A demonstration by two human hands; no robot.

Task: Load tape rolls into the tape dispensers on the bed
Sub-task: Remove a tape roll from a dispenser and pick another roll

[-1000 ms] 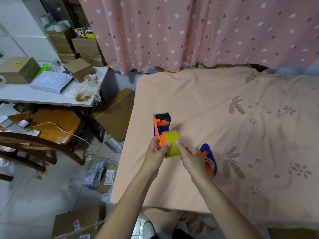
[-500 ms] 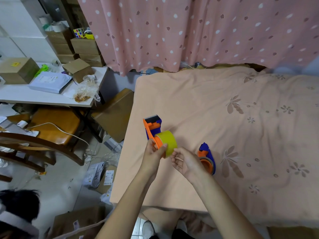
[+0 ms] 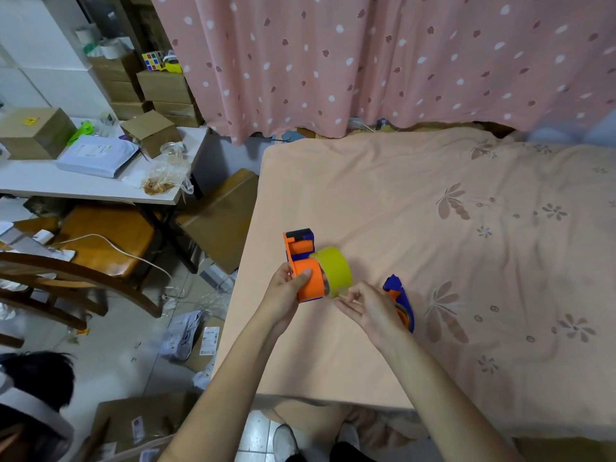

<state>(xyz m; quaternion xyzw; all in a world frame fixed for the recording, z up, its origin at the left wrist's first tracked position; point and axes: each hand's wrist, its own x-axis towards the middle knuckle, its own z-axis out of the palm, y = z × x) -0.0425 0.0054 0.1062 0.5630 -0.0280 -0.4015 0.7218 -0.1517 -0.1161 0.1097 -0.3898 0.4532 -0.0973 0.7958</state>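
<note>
My left hand (image 3: 283, 291) grips an orange and blue tape dispenser (image 3: 301, 261) above the near left part of the bed (image 3: 433, 211). A yellow tape roll (image 3: 335, 270) sits on the dispenser's hub, against its right side. My right hand (image 3: 370, 308) is just below the roll, thumb and fingers pinched at the roll's lower edge, apparently on the tape's loose end. A second blue and orange dispenser (image 3: 401, 301) lies on the bed behind my right hand, partly hidden by it.
Pink dotted curtain (image 3: 366, 61) hangs behind the bed. Left of the bed stand a white table (image 3: 83, 188) with boxes, a wooden chair (image 3: 83, 261) and cardboard boxes (image 3: 220, 215) on the floor. Another person's head (image 3: 30, 395) shows at the bottom left.
The dispenser with the roll has tilted so its orange side faces me. My right hand dropped from the roll's face to its lower edge and pinched there. A person's head came into view.
</note>
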